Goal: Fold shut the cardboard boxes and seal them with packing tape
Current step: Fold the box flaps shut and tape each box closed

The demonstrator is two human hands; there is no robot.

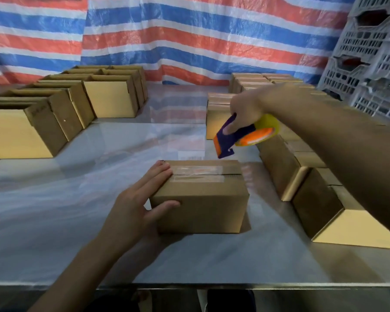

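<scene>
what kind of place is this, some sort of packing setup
Likely a makeshift packing station: rows of open cardboard boxes and sealed boxes on a steel table, a striped tarp behind, stacked plastic crates, and a tape dispenser gripped in the right hand.

The left hand (140, 206) reaches in from 7 o'clock, its straight fingers lying on top of the box (203, 199) and its thumb against the near face. The right hand (245, 109), its bare forearm entering from 3 o'clock, is raised and grips the tape dispenser (245, 136).

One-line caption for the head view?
Left hand steadies a taped cardboard box while the right hand holds a tape dispenser clear of it.
</scene>
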